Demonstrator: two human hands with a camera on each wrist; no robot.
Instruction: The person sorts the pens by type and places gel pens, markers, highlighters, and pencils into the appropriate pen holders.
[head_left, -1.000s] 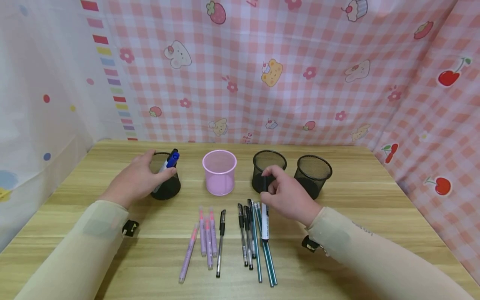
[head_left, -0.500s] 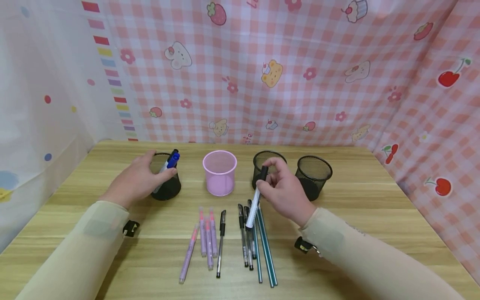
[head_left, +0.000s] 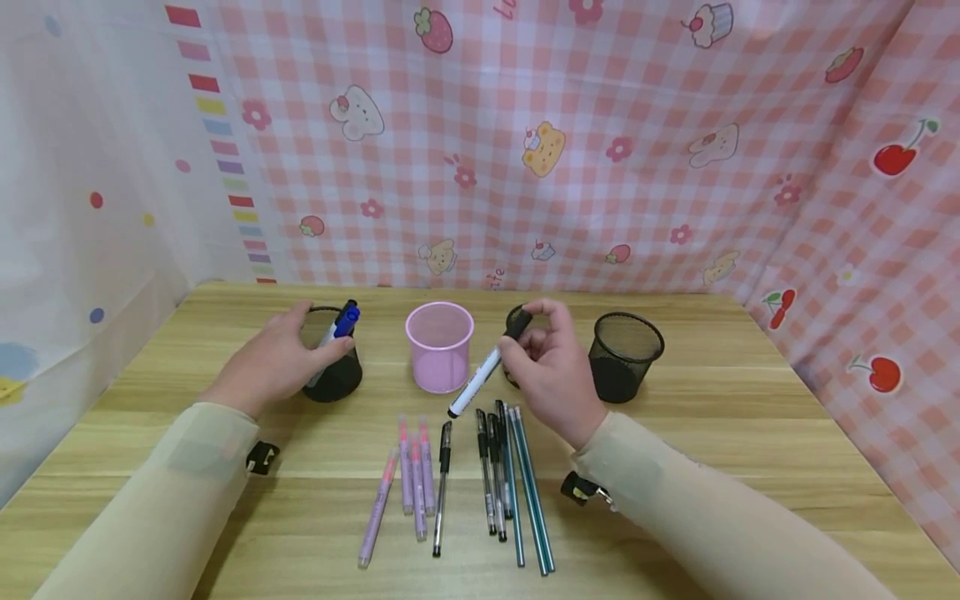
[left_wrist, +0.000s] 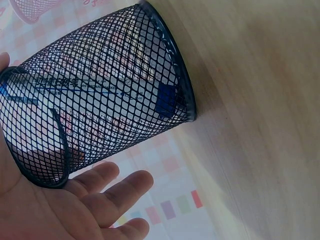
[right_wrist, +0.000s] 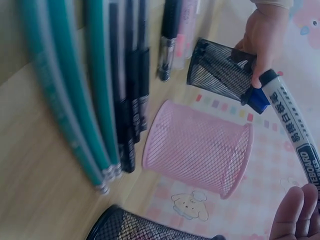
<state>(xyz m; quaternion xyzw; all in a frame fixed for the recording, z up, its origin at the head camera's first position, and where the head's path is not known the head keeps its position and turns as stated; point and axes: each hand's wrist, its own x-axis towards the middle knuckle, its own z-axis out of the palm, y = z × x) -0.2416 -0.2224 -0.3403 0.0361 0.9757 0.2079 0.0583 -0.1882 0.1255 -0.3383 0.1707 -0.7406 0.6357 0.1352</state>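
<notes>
My left hand (head_left: 273, 358) holds the leftmost black mesh pen cup (head_left: 333, 385) by its rim, thumb on the near side and fingers on the far side. Inside that cup lean a marker with a blue cap (head_left: 348, 320) and one with a black top. Between thumb and fingers, my right hand (head_left: 555, 371) pinches a whiteboard marker (head_left: 476, 383) by its black-capped end. The marker's white barrel slants down to the left in the air, in front of the pink mesh cup (head_left: 441, 371). The right wrist view shows its printed barrel (right_wrist: 292, 122).
Behind my right hand stands a second black mesh cup (right_wrist: 150, 231), mostly hidden in the head view; a third (head_left: 626, 358) is to its right. Nearer lie pink-purple highlighters (head_left: 377, 512), a lone black gel pen (head_left: 442, 475), several more gel pens (head_left: 486, 483) and teal pencils (head_left: 536, 508).
My right hand has lifted the marker from above the pencils and moved it left and up, turning its barrel from upright to slanted. My left hand stays on the black cup.
</notes>
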